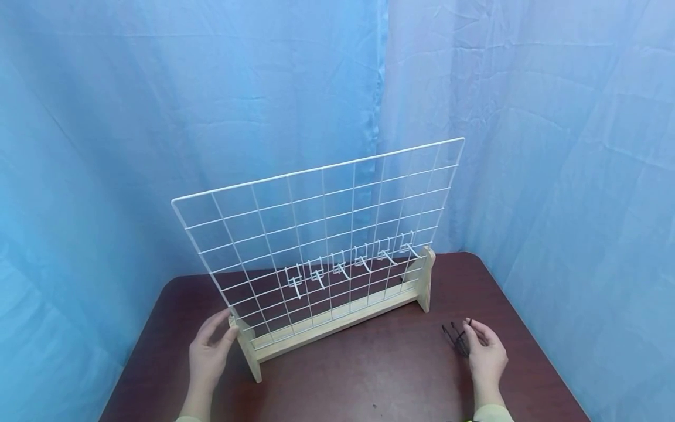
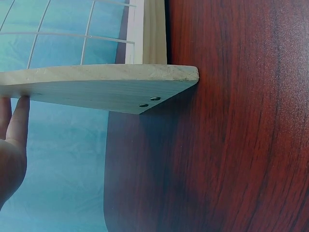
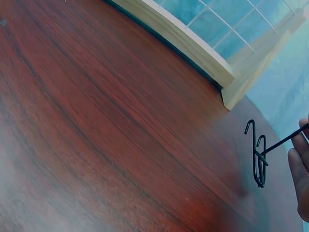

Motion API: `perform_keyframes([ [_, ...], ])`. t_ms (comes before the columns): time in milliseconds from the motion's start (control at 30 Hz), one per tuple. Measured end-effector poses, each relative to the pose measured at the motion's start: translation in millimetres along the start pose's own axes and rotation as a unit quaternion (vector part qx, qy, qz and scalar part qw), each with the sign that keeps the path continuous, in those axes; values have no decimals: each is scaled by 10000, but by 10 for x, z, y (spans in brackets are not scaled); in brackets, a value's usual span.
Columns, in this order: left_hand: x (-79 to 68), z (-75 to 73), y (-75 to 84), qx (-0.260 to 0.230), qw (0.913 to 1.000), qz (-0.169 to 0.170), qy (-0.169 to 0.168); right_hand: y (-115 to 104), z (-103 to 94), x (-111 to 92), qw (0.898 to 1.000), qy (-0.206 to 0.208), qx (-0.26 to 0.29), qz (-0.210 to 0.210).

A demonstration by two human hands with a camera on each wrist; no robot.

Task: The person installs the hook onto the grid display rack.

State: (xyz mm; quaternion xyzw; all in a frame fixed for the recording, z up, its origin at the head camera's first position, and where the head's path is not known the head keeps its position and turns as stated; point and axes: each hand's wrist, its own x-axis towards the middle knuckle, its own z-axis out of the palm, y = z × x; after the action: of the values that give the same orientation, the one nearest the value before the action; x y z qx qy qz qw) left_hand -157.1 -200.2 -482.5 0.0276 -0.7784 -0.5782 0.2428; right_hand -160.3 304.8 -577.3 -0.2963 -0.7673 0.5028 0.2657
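A white wire grid panel [image 1: 324, 218] stands upright in a pale wooden stand [image 1: 337, 322] on the table. My left hand [image 1: 210, 350] is at the stand's left end piece, with fingertips [image 2: 21, 104] against its outer face in the left wrist view. My right hand [image 1: 487, 358] pinches a black wire hook [image 3: 260, 157] by the end of its straight prong. The hook's two bent tips point away from the hand, right of the stand. Several white hooks [image 1: 340, 268] hang in a row on the grid's lower part.
The dark red-brown wooden table [image 1: 379, 369] has rounded back corners. Light blue curtains [image 1: 263, 88] surround it at the back and sides. The stand's right end piece [image 1: 426, 281] is near the table's back edge. A tiny speck [image 1: 374, 405] lies at the front.
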Motion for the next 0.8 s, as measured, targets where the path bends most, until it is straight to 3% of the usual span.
perform_keyframes([
  [333,-5,9,10,129,9999,-31,-3,-96,146,-106,9967,60,801,-152],
  [467,15,14,-160,133,9999,-53,31,-136,218,-153,9904,0,1362,-229],
  [633,45,11,-363,58,10000,-50,28,-204,298,-210,9857,-79,1649,-330],
  [800,51,4,-404,-80,9999,119,2,-347,350,-276,9679,-267,2462,-436],
])
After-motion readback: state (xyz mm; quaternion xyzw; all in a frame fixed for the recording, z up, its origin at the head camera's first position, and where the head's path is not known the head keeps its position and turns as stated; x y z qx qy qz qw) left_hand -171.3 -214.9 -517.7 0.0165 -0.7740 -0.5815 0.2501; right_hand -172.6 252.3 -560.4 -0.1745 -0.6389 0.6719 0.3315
